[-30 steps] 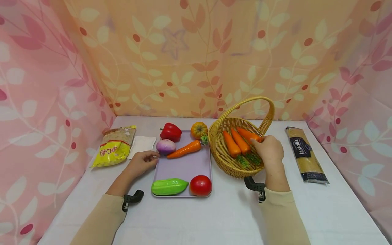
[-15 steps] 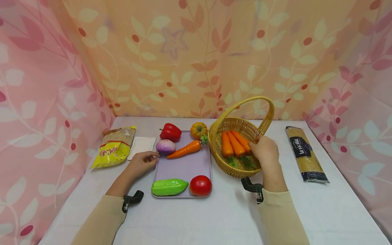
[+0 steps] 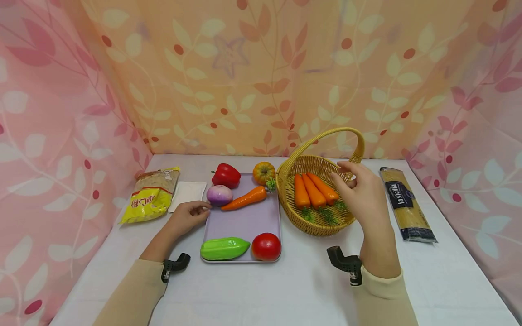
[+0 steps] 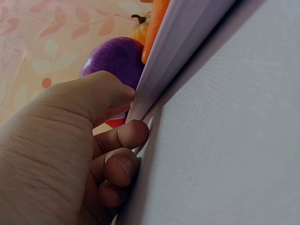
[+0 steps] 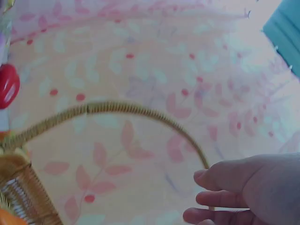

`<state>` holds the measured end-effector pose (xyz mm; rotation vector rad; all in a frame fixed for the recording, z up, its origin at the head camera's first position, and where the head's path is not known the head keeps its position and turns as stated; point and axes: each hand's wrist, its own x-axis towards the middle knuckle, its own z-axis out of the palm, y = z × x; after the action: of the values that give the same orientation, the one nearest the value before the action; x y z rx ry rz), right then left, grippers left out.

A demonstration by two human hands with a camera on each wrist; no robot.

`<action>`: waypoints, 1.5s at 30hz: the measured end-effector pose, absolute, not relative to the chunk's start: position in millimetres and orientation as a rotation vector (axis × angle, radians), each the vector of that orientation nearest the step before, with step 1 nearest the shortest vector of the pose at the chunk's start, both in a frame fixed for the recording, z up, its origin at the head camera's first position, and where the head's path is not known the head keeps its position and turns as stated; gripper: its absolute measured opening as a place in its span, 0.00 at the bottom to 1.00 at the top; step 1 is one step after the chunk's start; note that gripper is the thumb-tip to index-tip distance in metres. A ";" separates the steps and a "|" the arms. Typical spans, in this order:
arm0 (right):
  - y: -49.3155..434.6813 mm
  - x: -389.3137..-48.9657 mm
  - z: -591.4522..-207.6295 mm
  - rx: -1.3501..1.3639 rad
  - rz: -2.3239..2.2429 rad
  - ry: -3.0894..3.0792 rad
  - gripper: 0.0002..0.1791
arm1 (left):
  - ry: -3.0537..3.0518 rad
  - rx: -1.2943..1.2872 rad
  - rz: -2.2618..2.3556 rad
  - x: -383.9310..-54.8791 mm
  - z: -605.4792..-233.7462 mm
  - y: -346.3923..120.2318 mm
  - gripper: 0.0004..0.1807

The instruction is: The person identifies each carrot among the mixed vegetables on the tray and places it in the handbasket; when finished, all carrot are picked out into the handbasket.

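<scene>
In the head view, the left hand (image 3: 190, 217) is at the left edge of the lilac tray (image 3: 242, 221). The left wrist view shows its thumb and curled fingers at the tray's rim. A round purple-and-white vegetable (image 3: 219, 195) lies just beyond the fingertips. The right hand (image 3: 363, 192) hovers over the right side of the wicker basket (image 3: 302, 224), fingers relaxed and apart, holding nothing. Inside the basket, three carrots (image 3: 315, 191) lie side by side, their green tops toward the person. In the right wrist view, the fingers overlap the basket handle (image 5: 126, 108); contact cannot be told.
Also on the tray are a carrot (image 3: 246, 198), red bell pepper (image 3: 226, 176), small pumpkin (image 3: 263, 172), green ridged gourd (image 3: 225, 248) and tomato (image 3: 266, 246). A yellow food bag (image 3: 151, 197) and white packet (image 3: 186, 194) lie left. Pasta pack (image 3: 408, 203) lies right.
The right hand has brought the rightmost carrot in against the other two, let go of it and lifted off to the right with fingers spread. The left hand stays at the tray's edge.
</scene>
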<state>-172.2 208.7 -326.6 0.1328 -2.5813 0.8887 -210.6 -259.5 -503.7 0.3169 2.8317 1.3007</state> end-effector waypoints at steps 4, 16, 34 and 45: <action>194.2 -158.3 -321.0 0.318 0.912 -2.412 0.19 | 2.834 0.308 1.293 -210.4 -503.9 -259.7 0.11; 135.2 -146.3 -322.0 0.801 0.889 -2.308 0.19 | 2.820 0.303 1.316 -212.8 -503.3 -260.3 0.10; 65.5 -208.1 -418.4 0.863 1.078 -2.926 0.39 | 2.822 0.304 1.311 -210.9 -503.7 -259.1 0.11; 65.7 -223.9 -450.1 0.748 1.466 -2.938 0.47 | 2.806 0.282 1.308 -209.8 -501.7 -258.2 0.10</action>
<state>-223.9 65.7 -450.1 0.7476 -2.9383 1.4656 -209.8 -258.2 -501.7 0.2824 2.8059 1.3081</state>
